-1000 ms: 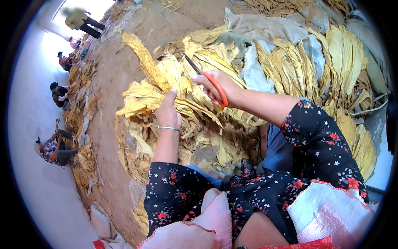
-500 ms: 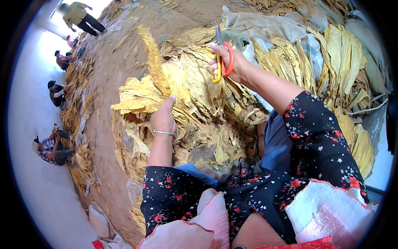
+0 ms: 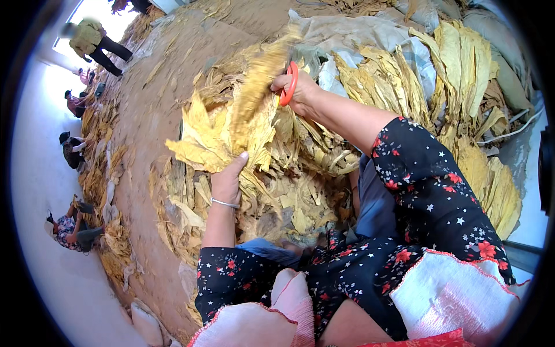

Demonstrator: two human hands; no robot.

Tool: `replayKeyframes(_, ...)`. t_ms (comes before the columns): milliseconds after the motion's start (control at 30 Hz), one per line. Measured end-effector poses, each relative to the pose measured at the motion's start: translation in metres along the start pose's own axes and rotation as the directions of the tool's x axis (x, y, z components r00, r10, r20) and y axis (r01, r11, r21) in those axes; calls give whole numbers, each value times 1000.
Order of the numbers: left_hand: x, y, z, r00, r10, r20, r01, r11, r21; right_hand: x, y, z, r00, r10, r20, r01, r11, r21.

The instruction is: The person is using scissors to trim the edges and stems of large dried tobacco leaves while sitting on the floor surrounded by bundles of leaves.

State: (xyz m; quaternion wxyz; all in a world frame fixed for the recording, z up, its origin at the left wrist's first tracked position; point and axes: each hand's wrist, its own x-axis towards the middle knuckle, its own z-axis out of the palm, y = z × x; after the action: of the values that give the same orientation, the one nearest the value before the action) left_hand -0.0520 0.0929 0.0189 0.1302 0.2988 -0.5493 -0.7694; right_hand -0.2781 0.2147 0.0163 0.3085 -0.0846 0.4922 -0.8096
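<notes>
Yellow leaves (image 3: pixel 205 139) fan out beyond the fingers (image 3: pixel 237 164) of the left hand (image 3: pixel 225 185).

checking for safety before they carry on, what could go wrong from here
The scissors in the right hand have blades that can't be made out, so they might nick the blurred leaf or the left hand. The yellow leaves bunched in the left hand look dry and could crack or slip loose.
</notes>
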Motion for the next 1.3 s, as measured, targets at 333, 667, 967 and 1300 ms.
replayKeyframes(333, 2, 7, 16, 940, -130, 317, 248, 897, -366, -15, -43, 11, 993, -83, 79, 51, 935, 351)
replayKeyframes(667, 4, 11, 2, 999, 46, 18, -41, 980, -197, -24, -54, 6, 951, -100, 292, 31, 972, 232)
replayKeyframes(967, 14, 22, -20, 951, 209, -226, -218, 976, -16, -43, -23, 11, 956, 76, 283, -69, 997, -36)
replayKeyframes(1300, 10, 41, -25, 939, 268, -214, -269, 963, 25, -89, -1, 32, 886, 333, 322, -140, 855, -499)
